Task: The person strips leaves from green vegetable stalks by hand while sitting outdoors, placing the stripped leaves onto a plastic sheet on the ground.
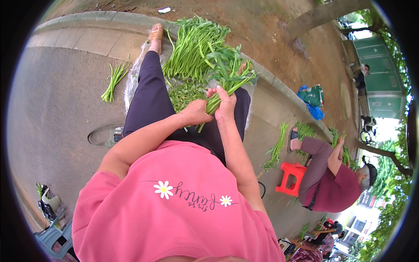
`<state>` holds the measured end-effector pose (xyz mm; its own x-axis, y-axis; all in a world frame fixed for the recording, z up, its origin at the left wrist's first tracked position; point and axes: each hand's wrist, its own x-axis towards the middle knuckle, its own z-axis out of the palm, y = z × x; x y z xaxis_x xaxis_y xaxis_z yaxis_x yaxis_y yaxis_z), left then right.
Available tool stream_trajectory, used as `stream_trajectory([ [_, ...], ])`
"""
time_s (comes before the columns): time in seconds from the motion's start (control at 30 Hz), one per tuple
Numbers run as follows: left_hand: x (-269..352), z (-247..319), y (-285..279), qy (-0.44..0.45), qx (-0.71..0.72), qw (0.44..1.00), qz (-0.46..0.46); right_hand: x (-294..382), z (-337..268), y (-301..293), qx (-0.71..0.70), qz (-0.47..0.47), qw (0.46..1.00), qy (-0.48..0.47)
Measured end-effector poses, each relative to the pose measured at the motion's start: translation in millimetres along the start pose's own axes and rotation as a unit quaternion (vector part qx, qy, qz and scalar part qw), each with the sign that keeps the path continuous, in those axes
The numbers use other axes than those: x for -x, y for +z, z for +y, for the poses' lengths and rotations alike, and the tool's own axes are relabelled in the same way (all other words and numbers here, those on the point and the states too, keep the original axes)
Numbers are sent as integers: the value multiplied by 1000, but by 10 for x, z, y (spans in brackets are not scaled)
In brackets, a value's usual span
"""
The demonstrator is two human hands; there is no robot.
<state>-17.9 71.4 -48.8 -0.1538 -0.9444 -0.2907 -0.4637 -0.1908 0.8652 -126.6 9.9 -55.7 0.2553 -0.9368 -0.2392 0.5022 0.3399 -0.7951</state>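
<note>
Both of my hands hold one bundle of green leafy stems (229, 85) above my lap. My left hand (197, 113) closes round the cut lower ends, and my right hand (225, 102) grips the stems just above it. The leafy tops point away towards the upper right. Beyond the hands, a large heap of long green stems (188, 57) lies between my feet near the kerb. Loose picked leaves (185, 95) lie between my legs on a plastic sheet (132, 80). A smaller bunch of stems (115, 80) rests on the pavement to the left.
A kerb (273, 78) curves past the heap, with bare soil and a tree trunk (324, 18) beyond. At right are a green and blue bag (311, 100), a stem bunch (277, 145), a red plastic stool (291, 178) and a seated person (334, 186) handling greens.
</note>
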Motion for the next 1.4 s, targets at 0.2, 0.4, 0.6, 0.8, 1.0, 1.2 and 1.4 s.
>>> stream_trajectory([
  [0.2, -116, -138, -17, 65, 66, 996, -19, 54, -116, 60, 24, -80, 996, 15],
  [0.4, -103, 147, -83, 11, -47, 999, 8, 0, -121, 39, 79, -69, 994, -28],
  [0.6, 85, 168, -477, 73, 45, 984, -154, 74, -164, 10, 36, -54, 998, 9],
  [0.8, -12, 150, -664, 30, 218, 969, 110, 191, -186, 19, 45, -108, 993, 7],
  [1.0, -161, 291, -469, 6, 382, 917, 118, 202, -223, 95, 95, -117, 989, -6],
  [1.2, -162, 142, -398, 14, 462, 881, 104, 207, -196, 36, 66, -95, 993, -1],
  [1.4, -134, -4, -444, 89, 346, 933, 44, 185, -193, 9, 50, -68, 996, 4],
])
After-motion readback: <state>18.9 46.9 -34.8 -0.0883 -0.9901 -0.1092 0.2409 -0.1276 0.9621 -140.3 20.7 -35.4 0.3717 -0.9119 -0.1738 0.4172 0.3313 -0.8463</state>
